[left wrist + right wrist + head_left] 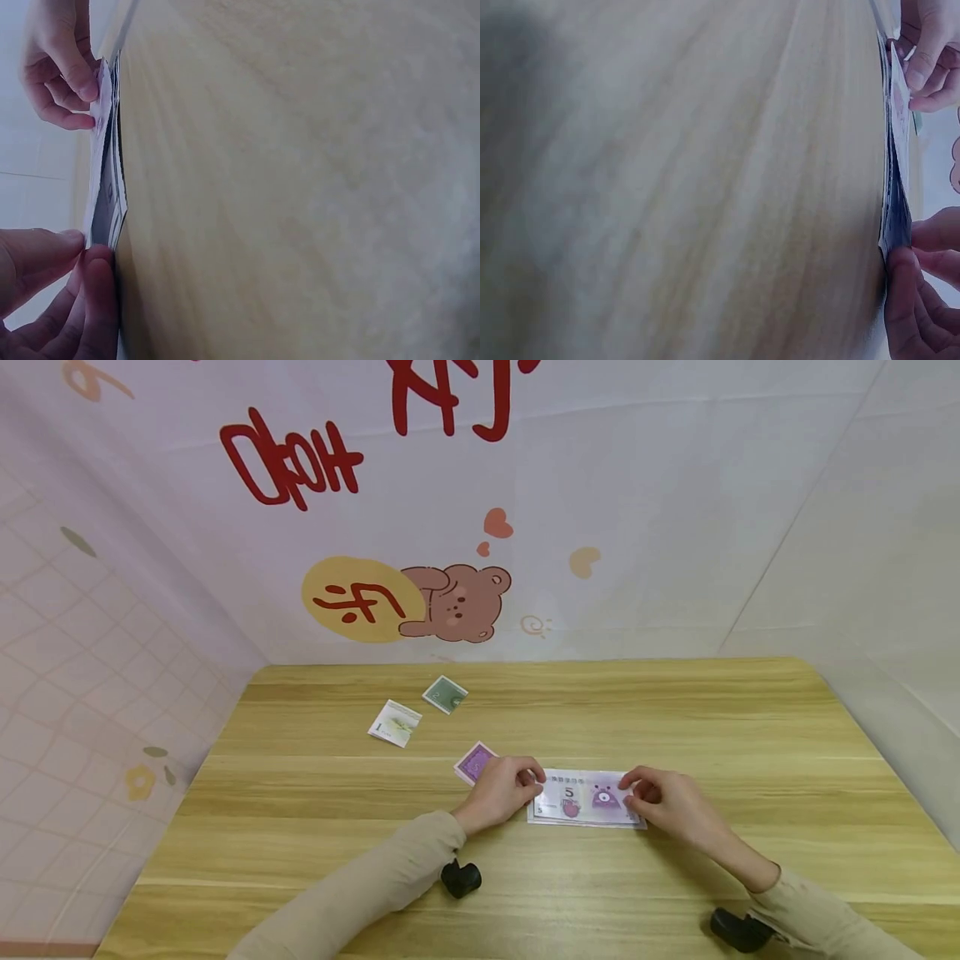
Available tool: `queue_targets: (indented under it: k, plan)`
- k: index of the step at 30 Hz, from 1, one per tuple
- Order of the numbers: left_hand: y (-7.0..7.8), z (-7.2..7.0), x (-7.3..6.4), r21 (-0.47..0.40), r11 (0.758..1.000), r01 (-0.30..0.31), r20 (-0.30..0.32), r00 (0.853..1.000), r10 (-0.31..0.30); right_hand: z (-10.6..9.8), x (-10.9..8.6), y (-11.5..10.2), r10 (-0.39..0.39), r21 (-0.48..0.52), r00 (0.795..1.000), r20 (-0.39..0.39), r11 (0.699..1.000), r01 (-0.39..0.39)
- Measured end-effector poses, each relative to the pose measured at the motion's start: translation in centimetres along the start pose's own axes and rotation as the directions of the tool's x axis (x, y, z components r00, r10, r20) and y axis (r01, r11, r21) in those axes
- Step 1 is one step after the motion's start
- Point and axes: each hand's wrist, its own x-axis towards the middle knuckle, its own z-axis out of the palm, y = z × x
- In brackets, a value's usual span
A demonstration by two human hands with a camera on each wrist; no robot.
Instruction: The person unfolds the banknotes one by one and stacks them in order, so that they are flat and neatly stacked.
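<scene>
A play banknote (585, 797) printed with a 5 and a purple one-eyed monster lies lengthwise in front of me. My left hand (501, 789) pinches its left end between thumb and fingers. At its other end, my right hand (671, 806) pinches the right edge. From the left wrist view, the top note sits slightly raised over other notes (118, 210) lying beneath it on the table. How many are under it I cannot tell. A folded purple note (474, 763) is partly hidden behind my left hand.
Farther back on the wooden table (337, 827) lie a folded white-and-green note (395, 723) marked 1 and a folded green note (446, 694) marked 2. A printed cloth (645, 485) with a bear hangs behind the table's far edge.
</scene>
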Motion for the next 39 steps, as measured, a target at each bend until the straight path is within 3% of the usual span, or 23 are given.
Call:
queue_targets:
  k: [11,29,34,39]
  plan:
    - [0.2,-0.1,0.2,0.075,0.997,0.013,0.006,1.0,-0.013,0.2,0.5,-0.4,0.01,-0.064,1.0,0.021,0.998,-0.009]
    - [0.4,-0.1,0.0,0.097,0.994,0.052,0.022,0.998,-0.055,0.6,0.7,-0.5,0.037,-0.07,0.999,0.01,0.997,-0.036]
    - [0.4,-0.3,-0.2,0.084,0.995,0.053,0.032,0.998,-0.056,0.6,0.9,-0.8,0.042,-0.083,0.999,0.01,0.996,-0.041]
    - [0.4,-0.7,-0.2,0.031,0.999,0.038,0.086,0.995,-0.04,0.4,0.9,-1.2,0.049,-0.07,0.998,0.03,0.996,-0.047]
